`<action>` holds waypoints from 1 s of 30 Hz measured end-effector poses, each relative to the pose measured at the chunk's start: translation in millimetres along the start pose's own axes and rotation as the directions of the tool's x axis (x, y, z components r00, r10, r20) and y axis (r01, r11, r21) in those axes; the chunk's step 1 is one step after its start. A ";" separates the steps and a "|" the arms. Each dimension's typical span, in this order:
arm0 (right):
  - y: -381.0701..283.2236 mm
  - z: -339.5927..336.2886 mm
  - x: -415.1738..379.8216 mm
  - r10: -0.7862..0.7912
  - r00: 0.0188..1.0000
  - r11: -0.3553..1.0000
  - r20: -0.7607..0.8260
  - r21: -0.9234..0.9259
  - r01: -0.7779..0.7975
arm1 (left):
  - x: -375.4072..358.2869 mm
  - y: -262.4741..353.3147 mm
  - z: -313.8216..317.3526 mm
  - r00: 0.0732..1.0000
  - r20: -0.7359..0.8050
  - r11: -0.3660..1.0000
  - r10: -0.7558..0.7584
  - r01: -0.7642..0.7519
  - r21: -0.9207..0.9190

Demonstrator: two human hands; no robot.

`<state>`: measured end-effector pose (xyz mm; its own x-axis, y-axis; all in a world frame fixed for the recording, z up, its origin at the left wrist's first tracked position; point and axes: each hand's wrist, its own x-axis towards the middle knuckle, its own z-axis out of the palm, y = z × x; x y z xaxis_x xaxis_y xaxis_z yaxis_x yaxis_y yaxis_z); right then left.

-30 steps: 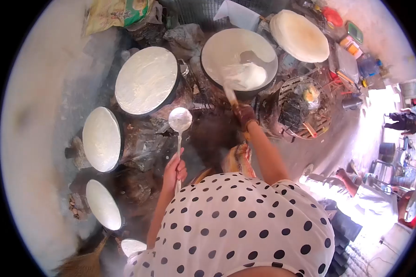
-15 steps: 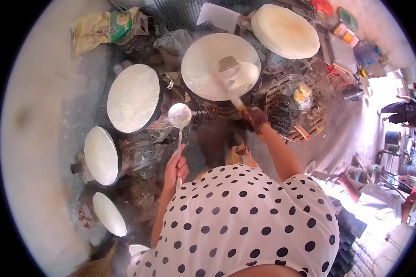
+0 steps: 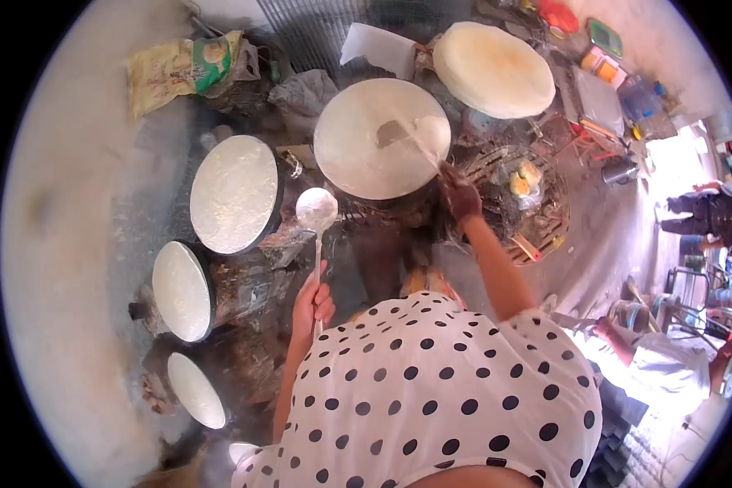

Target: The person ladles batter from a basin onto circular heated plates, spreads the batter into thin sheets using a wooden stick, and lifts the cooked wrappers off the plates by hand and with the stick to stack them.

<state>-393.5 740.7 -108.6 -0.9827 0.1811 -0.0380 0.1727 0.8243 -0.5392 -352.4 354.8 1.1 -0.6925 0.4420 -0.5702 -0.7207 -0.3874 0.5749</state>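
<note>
My left hand point(image 3: 313, 302) is wrapped around the handle of a metal ladle point(image 3: 316, 210), its bowl whitish with batter. My right hand point(image 3: 462, 195), in a dark glove, grips a long pale batter spreader point(image 3: 421, 145), smeared by motion. The spreader reaches over a round griddle coated with white batter point(image 3: 346, 159). A grey-brown patch point(image 3: 392, 134) shows in the coating, with a thicker white pool point(image 3: 431, 132) to its right. Left of the ladle is another round griddle covered with a white pancake point(image 3: 234, 193).
More white-covered griddles point(image 3: 180, 291) curve down the left side. A stack of large pancakes point(image 3: 494, 69) lies at the upper right, above a round rack point(image 3: 549, 220) holding yellowish food. A printed sack point(image 3: 167, 73) rests at the upper left. Other people point(image 3: 667, 362) are at the right.
My gloved right hand has moved up and slightly right, swinging the spreader's handle across the batter. My left hand still holds the ladle in nearly the same place. The view has shifted slightly.
</note>
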 end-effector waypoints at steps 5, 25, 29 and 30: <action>24.6 129.2 13.0 0.300 0.923 0.954 -0.241 0.059 -0.294 | -5.2 -1.4 -4.9 0.996 -0.089 0.998 0.007 -0.001 0.061; 8.4 38.1 17.6 0.392 0.907 0.883 0.152 0.213 -0.418 | 90.2 21.9 -6.3 0.991 -0.005 0.938 -0.134 0.129 0.322; -8.1 8.9 -37.6 0.240 0.971 0.971 0.020 -0.017 -0.240 | 148.2 32.4 15.2 0.999 -0.043 0.875 0.002 0.019 0.485; -8.6 6.7 -47.2 0.232 0.967 0.971 -0.108 -0.023 -0.236 | 161.3 32.6 20.6 0.999 -0.046 0.877 0.003 0.020 0.480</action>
<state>-349.0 721.5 -107.8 -0.9026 0.4246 -0.0711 0.4014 0.7704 -0.4953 -486.9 430.1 -60.0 -0.6951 0.4033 -0.5952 -0.6299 0.0575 0.7746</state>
